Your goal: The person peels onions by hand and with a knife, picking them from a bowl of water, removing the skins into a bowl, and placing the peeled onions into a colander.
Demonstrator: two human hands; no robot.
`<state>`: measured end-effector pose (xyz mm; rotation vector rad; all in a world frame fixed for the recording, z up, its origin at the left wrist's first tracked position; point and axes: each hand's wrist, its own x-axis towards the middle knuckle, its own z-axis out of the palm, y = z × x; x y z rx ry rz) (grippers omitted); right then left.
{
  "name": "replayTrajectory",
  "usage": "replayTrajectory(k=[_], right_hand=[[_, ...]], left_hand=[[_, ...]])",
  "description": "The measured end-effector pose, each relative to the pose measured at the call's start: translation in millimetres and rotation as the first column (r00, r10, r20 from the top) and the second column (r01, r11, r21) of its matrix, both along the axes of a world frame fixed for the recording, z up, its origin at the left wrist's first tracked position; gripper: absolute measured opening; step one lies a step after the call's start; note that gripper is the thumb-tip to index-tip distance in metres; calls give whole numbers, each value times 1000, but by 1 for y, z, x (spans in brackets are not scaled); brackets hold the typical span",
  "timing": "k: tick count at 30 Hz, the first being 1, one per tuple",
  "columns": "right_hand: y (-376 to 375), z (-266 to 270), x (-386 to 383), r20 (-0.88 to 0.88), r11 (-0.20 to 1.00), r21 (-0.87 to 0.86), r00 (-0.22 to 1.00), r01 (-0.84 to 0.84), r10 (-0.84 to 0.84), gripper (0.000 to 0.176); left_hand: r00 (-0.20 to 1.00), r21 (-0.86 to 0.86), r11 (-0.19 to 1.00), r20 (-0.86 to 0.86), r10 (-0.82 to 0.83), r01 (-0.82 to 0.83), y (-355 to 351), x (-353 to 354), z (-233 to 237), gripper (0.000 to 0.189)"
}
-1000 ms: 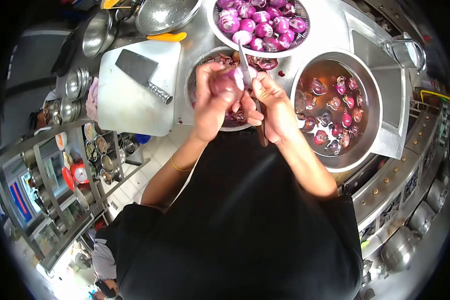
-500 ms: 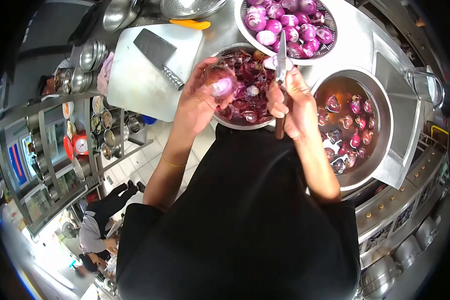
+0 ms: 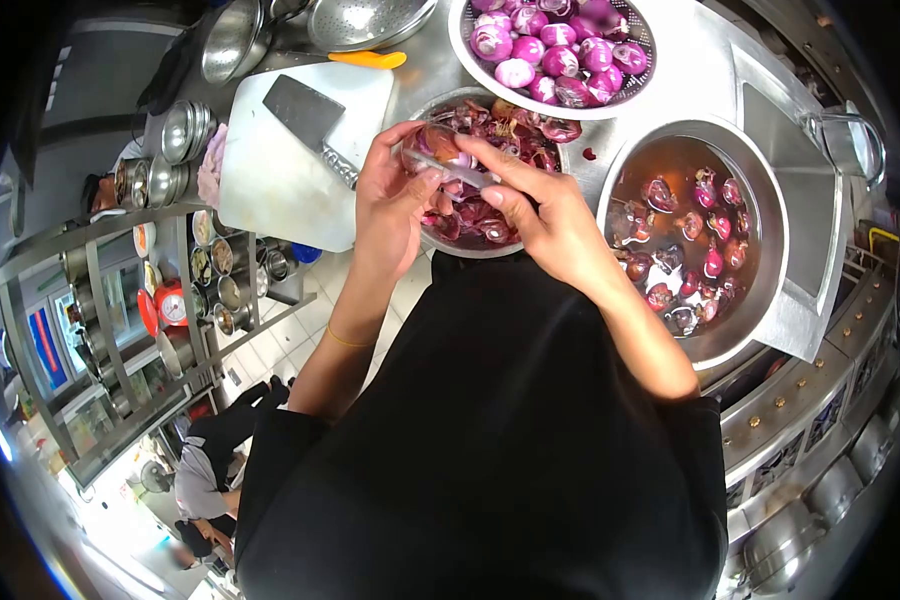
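Onion [image 3: 433, 143] with reddish-brown skin sits in the curled fingers of the left hand [image 3: 390, 195], above the peel bowl [image 3: 484, 254]. The right hand [image 3: 550, 215] pinches a small knife [image 3: 453, 171] between thumb and fingers, its blade lying across the onion; whether the edge has entered the flesh, I cannot tell. Dark red skins [image 3: 484, 222] fill much of the peel bowl beneath both hands.

Left of the peel bowl lies a white cutting board [image 3: 285, 210], a cleaver [image 3: 305, 110] resting on it. Beyond the peel bowl, toward its upper right, a perforated colander [image 3: 460, 52] holds peeled purple onions [image 3: 560, 60]. Right of the peel bowl, a wide metal basin [image 3: 768, 270] contains brownish water and unpeeled onions [image 3: 713, 262]. Farther left of the peel bowl, past the cutting board, is a pink cloth [image 3: 211, 170].
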<state>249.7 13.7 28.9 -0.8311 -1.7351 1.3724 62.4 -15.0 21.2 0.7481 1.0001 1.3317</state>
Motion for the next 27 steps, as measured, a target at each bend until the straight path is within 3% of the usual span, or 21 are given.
replayTrajectory(k=[1, 2, 3, 5, 7, 10, 12, 16, 18, 22, 24, 27], right_hand=[[2, 1, 1, 5, 996, -78, 999, -49, 49, 37], [1, -7, -2, -62, 996, 41, 995, 79, -77, 32], [2, -5, 0, -64, 996, 43, 995, 78, -76, 32], [4, -2, 8, -101, 930, -364, 990, 53, -95, 29], [4, -6, 7, -181, 916, -396, 972, 68, -151, 30], [9, -11, 13, -267, 821, -570, 939, 26, -215, 32], [8, -19, 10, -267, 800, -599, 935, 29, -234, 32], [7, -21, 6, -263, 787, -615, 929, 46, -261, 33], [8, -21, 4, -280, 797, -602, 920, 54, -274, 33], [8, -22, 0, -221, 833, -547, 946, 82, -238, 33], [9, -24, 0, -215, 831, -550, 948, 83, -236, 33], [12, -31, 0, -208, 825, -543, 927, 157, -313, 33]], left_hand=[[1000, 4, 1000, 0, -3, 3, 0, 1, 1, 46], [998, 15, 1000, -61, -11, 12, 0, 2, 1, 50], [992, 24, 999, -123, -18, 21, -1, 2, 2, 53], [993, 50, 997, -106, -51, 57, -3, 0, 0, 55], [992, 76, 993, -88, -86, 93, -4, -1, -2, 56], [993, 104, 988, -2, -117, 117, -6, -4, -5, 58], [976, 83, 989, 168, -136, 124, -7, -4, -7, 57], [934, 109, 974, 280, -224, 201, -5, -6, -13, 52], [824, 124, 962, 496, -273, 244, -2, -4, -11, 44], [840, 118, 973, 491, -230, 197, -2, -1, -21, 38], [977, 153, 978, 138, -165, 144, -2, 2, -22, 37], [990, 204, 971, 47, -134, 122, -4, 5, -12, 40]])
